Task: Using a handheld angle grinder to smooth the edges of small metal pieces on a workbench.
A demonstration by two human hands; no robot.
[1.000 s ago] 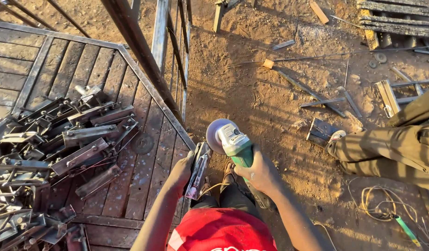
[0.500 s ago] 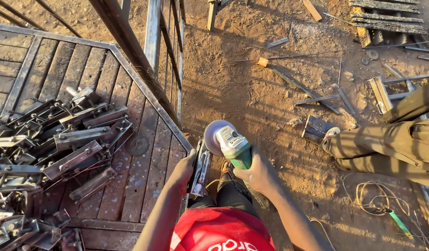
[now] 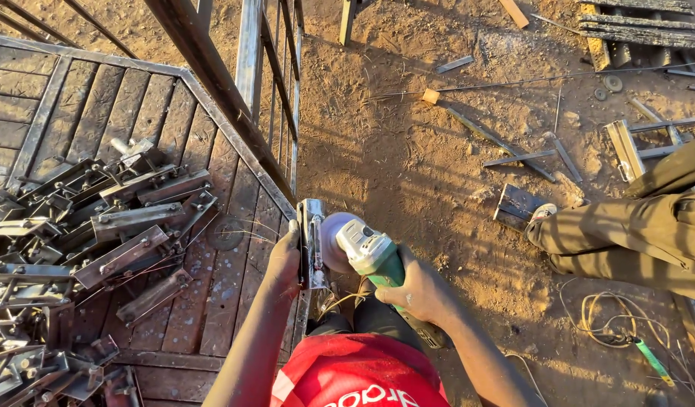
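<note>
Right hand (image 3: 423,290) is wrapped around a green angle grinder (image 3: 370,252), disc right against a short metal bracket (image 3: 311,241) that the left hand (image 3: 285,260) grips at the platform (image 3: 234,271) edge. More brackets (image 3: 99,249) are heaped over toward the platform's left side.

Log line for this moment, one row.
left hand: holds metal bracket on table edge | right hand: holds angle grinder | disc: beside bracket
</note>
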